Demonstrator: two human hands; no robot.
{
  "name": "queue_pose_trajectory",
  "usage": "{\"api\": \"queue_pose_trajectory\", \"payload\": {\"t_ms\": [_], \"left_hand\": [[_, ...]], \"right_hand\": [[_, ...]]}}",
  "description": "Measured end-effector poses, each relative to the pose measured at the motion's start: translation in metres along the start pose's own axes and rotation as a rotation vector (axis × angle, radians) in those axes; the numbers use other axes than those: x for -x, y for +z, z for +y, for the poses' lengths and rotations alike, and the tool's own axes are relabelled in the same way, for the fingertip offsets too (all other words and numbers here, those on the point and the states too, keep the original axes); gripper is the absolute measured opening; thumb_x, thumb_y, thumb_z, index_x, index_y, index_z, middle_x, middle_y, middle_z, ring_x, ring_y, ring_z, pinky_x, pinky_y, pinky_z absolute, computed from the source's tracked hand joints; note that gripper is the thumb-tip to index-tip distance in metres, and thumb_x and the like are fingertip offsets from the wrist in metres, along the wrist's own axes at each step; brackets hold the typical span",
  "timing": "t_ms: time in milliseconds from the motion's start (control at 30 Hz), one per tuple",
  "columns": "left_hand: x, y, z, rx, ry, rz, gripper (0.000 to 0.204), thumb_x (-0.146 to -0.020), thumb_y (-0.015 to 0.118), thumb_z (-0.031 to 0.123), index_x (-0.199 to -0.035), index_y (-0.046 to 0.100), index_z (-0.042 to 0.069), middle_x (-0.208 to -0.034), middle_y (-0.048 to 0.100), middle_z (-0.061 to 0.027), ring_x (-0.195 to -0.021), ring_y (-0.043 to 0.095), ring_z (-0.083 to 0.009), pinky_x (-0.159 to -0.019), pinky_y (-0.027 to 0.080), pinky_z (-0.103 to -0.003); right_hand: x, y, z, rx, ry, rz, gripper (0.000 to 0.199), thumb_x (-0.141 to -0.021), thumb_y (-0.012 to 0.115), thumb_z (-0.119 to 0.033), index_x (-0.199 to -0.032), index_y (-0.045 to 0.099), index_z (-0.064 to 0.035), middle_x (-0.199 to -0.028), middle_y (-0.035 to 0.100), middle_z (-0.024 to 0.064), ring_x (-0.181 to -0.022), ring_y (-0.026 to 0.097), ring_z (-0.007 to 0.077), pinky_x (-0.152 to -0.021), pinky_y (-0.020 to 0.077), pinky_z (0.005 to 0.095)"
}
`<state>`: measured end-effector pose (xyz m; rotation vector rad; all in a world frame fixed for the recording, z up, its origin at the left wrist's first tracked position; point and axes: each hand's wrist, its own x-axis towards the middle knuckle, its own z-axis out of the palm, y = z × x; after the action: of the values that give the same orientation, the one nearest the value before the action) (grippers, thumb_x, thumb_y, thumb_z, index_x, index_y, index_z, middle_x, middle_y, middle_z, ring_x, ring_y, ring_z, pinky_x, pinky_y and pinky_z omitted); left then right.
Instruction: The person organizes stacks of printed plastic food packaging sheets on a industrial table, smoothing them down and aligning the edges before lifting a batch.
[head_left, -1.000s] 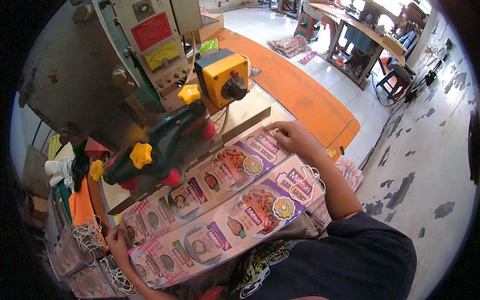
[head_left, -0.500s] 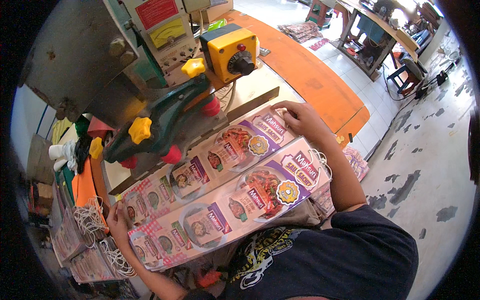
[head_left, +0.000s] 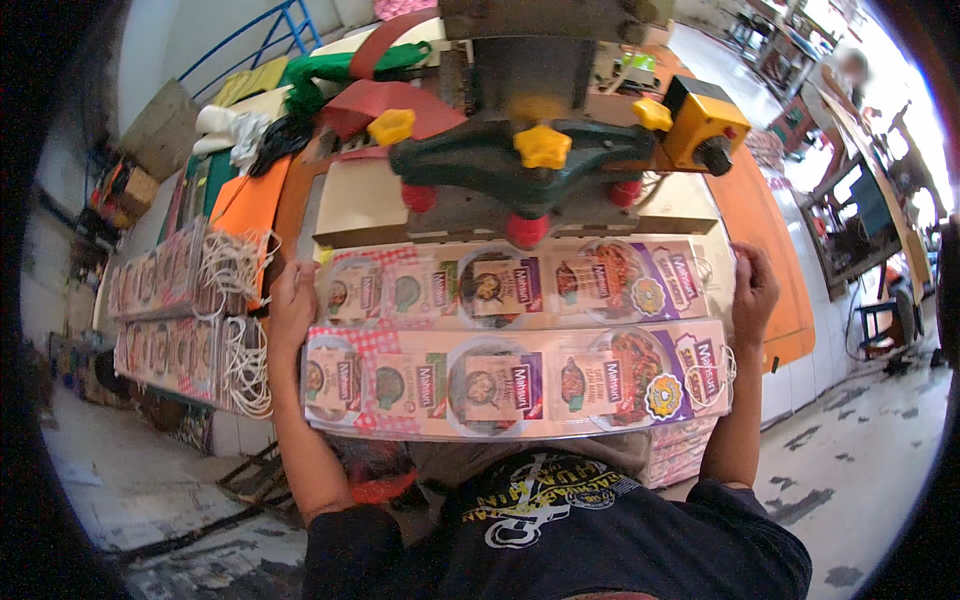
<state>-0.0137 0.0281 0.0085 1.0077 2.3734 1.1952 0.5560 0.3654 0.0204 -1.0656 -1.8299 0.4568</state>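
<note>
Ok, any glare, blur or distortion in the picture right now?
Head view: bright light washes out the upper right; head view: fisheye bends straight lines toward the black rim; head view: left hand, right hand and front printed pack look reasonably sharp.

Bright white glare at the upper right bleaches the glossy white tiled floor (head_left: pixel 718 55). Fisheye distortion bows the edge of the broad orange tabletop (head_left: pixel 785 310), black vignetting rims the view, and distant detail is soft.

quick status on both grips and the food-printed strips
Left grip and right grip flank far food-printed strip, contact unclear. Near food-printed strip in front. Green press head close beyond.
</note>
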Motion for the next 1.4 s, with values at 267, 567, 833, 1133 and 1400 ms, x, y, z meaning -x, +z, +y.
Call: {"api": "queue_pose_trajectory", "payload": {"t_ms": [267,567,833,1133,1400], "left_hand": [[-0.001,0.007,-0.01,0.004,0.211,0.08,0.03,-0.11,0.048,0.026,-0.109,0.062,-0.001,-0.062,0.049,-0.0012,-0.051,0.045,-0.0086,-0.049,0.036,-0.029],[-0.008,0.0,-0.02,0.218,0.031,-0.068,0.044,-0.113,0.041,0.039,-0.089,0.057,0.007,-0.062,0.046,0.0018,-0.05,0.044,-0.0078,-0.047,0.036,-0.026],[-0.014,-0.005,-0.027,0.139,0.061,-0.094,0.053,-0.111,0.039,0.05,-0.087,0.057,0.007,-0.059,0.045,0.0012,-0.049,0.043,-0.0086,-0.048,0.032,-0.026],[-0.009,-0.008,-0.015,0.12,-0.009,-0.095,0.047,-0.111,0.043,0.047,-0.095,0.057,0.005,-0.06,0.049,0.0002,-0.052,0.048,-0.0091,-0.051,0.035,-0.025],[0.01,-0.009,0.009,-0.002,0.012,-0.071,0.039,-0.111,0.046,0.04,-0.103,0.058,0.005,-0.067,0.057,-0.0023,-0.061,0.055,-0.0088,-0.059,0.042,-0.025]], "right_hand": [[-0.003,-0.006,0.005,-0.211,-0.004,0.256,0.023,-0.107,0.052,-0.012,-0.115,0.072,-0.0027,-0.073,0.047,-0.0089,-0.058,0.031,-0.0014,-0.05,0.0231,0.02],[0.016,-0.057,-0.029,-0.155,0.202,-0.235,0.03,-0.101,0.058,-0.011,-0.129,0.066,-0.0059,-0.071,0.054,-0.0047,-0.061,0.046,0.0028,-0.054,0.0365,0.0214],[0.05,-0.099,-0.064,0.043,0.345,-0.46,0.03,-0.102,0.064,-0.027,-0.123,0.067,-0.0061,-0.079,0.067,0.0049,-0.069,0.064,0.0133,-0.064,0.0519,0.0303],[0.057,-0.1,-0.077,0.113,0.438,-0.611,0.037,-0.104,0.058,-0.036,-0.118,0.068,-0.0023,-0.09,0.073,0.0156,-0.076,0.071,0.0246,-0.073,0.0538,0.0377],[0.027,-0.087,-0.04,0.169,0.299,-0.448,0.038,-0.103,0.06,-0.035,-0.118,0.068,-0.0011,-0.092,0.073,0.0143,-0.085,0.071,0.0258,-0.076,0.0537,0.0394]]}}
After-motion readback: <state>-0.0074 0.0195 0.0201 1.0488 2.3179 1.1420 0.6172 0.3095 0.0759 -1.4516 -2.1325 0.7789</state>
